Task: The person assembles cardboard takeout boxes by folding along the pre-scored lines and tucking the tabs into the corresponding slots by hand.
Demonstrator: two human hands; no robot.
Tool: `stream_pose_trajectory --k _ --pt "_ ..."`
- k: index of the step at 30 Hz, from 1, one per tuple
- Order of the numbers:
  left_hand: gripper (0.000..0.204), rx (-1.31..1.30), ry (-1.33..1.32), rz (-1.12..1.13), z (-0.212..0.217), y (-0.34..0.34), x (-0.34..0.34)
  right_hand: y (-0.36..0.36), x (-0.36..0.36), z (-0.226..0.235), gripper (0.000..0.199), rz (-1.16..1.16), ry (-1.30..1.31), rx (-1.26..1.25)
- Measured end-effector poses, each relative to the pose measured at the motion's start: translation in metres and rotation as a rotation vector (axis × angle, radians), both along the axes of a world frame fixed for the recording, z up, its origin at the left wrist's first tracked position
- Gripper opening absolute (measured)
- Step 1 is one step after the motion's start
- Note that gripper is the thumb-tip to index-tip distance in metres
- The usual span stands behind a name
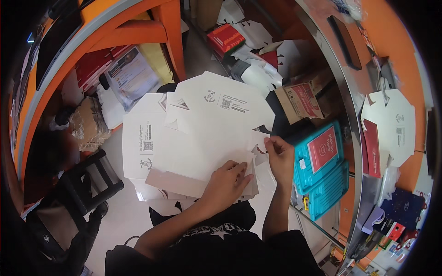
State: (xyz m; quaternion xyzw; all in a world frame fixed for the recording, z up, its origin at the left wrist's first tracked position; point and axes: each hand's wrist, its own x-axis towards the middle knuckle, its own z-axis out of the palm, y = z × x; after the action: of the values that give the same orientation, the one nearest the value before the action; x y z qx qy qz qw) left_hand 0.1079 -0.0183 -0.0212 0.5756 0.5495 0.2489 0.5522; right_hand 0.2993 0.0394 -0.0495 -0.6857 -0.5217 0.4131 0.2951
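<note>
Flat white die-cut cardboard box blanks point(193, 133) lie overlapping in front of me, printed with small dark logos and code squares. My left hand point(225, 186) rests on the top blank near its lower edge, thumb apart from the loosely bent fingers. At the right side of that blank, my right hand point(280, 158) pinches a small notched flap between thumb and fingers. A folded-up panel point(172, 184) runs along the lower left of the pile. What supports the blanks is mostly hidden beneath them.
A turquoise plastic crate point(329, 193) with a red sign stands right of my forearm. Beyond it runs a metal-edged counter holding another white blank point(391, 126). A black stool point(92, 184) is at left; an open brown carton point(299, 101) and a red box point(225, 40) lie ahead.
</note>
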Motion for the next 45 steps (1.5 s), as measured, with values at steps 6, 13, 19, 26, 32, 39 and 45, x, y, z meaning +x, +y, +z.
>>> stream_pose_trajectory --k 6,13,19,26,32,39,45 --pt "0.033 -0.058 -0.076 0.007 -0.003 -0.003 -0.007 -0.007 -0.024 0.059 0.020 0.186 -0.172 -0.026" --pt "0.031 -0.074 -0.158 0.110 -0.005 -0.002 -0.007 -0.034 -0.070 0.057 0.018 0.129 -0.128 0.052" --pt "0.035 -0.040 -0.136 0.102 -0.008 -0.002 -0.001 -0.009 -0.075 0.063 0.014 0.057 -0.236 0.045" --pt "0.036 -0.028 -0.137 0.112 -0.010 0.000 -0.004 -0.018 -0.080 0.064 0.013 0.105 -0.328 0.076" --pt "0.045 0.067 -0.162 0.035 -0.017 -0.004 0.000 -0.039 -0.089 0.062 0.011 0.046 -0.377 0.130" --pt "0.048 0.083 -0.170 0.049 -0.018 -0.009 -0.006 -0.059 -0.087 0.043 0.008 0.068 -0.349 0.282" --pt "0.051 -0.029 -0.187 -0.022 -0.010 0.000 -0.010 -0.065 -0.080 0.043 0.007 -0.036 -0.071 0.133"
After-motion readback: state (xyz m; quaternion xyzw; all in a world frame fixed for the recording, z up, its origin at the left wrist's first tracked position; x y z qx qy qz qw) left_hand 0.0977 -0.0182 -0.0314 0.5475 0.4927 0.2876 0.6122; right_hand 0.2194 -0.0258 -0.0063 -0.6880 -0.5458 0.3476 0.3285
